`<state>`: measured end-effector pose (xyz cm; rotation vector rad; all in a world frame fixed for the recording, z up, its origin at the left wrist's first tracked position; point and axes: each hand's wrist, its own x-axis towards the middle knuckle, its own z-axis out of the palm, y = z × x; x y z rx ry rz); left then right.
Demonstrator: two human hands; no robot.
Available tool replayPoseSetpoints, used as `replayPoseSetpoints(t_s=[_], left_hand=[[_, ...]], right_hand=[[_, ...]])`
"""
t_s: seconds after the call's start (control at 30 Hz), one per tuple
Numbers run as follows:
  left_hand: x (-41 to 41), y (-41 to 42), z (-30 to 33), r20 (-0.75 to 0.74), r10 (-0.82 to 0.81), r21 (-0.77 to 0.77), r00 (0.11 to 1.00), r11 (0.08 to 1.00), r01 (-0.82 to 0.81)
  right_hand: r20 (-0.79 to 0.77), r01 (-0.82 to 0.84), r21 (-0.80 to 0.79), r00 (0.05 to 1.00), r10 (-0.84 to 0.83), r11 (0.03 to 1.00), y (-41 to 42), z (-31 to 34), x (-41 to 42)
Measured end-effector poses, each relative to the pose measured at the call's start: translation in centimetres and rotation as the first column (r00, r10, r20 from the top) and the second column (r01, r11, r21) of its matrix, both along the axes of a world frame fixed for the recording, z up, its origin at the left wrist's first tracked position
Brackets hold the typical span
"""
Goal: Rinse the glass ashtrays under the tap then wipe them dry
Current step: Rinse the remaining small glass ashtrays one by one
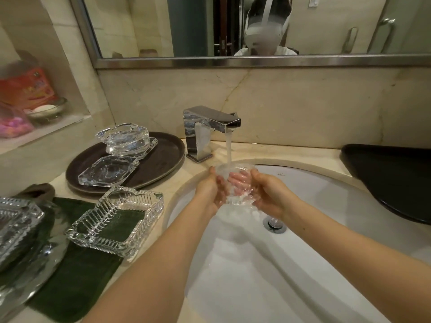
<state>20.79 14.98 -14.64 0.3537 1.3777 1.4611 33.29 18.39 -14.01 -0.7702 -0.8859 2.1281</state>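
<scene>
glass ashtray (235,185) | gripped between left hand (211,188) and right hand (270,194) (under running tap (211,129))

Both hands, left (211,191) and right (270,194), extended, fingers curled inward.

Warm dim indoor light, glare on tap (211,127), edges curved and blurred

Both hands hold a round glass ashtray (235,183) over the white sink (326,201): the left hand (211,188) grips one side, the right hand (268,194) the other. Water from the chrome tap (210,127) falls on it. A ribbed square ashtray (116,220) rests on a green cloth (77,276) beside the sink.
</scene>
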Motion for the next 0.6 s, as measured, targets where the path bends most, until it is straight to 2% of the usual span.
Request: replayPoseSetpoints(t_s=[0.1, 0.17, 0.23, 0.3, 0.43, 0.5, 0.53, 0.6], left_hand=[[0.4, 0.4, -0.2, -0.278, 0.044, -0.113, 0.959, 0.991, -0.078], [0.5, 0.4, -0.4, -0.528, 0.013, -0.163, 0.849, 0.980, -0.116], [0.9, -0.1, -0.4, -0.708, -0.058, -0.169, 0.703, 0.982, -0.089], [1.7, -0.4, -0.7, -0.797, -0.123, -0.158, 0.591, 0.987, -0.007], [2.3, -0.6, -1.5, -0.867, -0.234, -0.229, 0.440, 0.971, 0.066], [1.6, -0.4, -1.4, -0.870, -0.227, -0.237, 0.437, 0.971, 0.032], [1.2, -0.2, -1.3, -0.851, -0.207, -0.228, 0.483, 0.973, 0.015], [0.5, 0.2, -1.0, -0.763, -0.145, -0.213, 0.630, 0.976, -0.034]], right_hand=[[-0.101, -0.030, 0.025, 0.994, 0.032, 0.999, -0.1, 0.0, 0.3], [-0.145, -0.049, 0.049, 0.988, 0.056, 0.998, -0.6, -0.2, 0.3], [-0.146, -0.037, 0.071, 0.988, 0.048, 0.997, -0.8, -0.3, 0.1], [-0.122, 0.002, 0.066, 0.993, 0.006, 0.998, -0.9, -0.1, -0.3], [-0.042, 0.053, 0.046, 0.998, -0.051, 0.998, -0.9, -0.2, -0.7], [-0.007, 0.004, 0.079, 1.000, -0.003, 0.997, -1.0, -0.1, -0.4], [-0.007, -0.013, 0.083, 1.000, 0.013, 0.996, -1.2, -0.1, -0.2], [-0.010, -0.010, 0.066, 1.000, 0.011, 0.998, -1.4, -0.2, 0.2]])
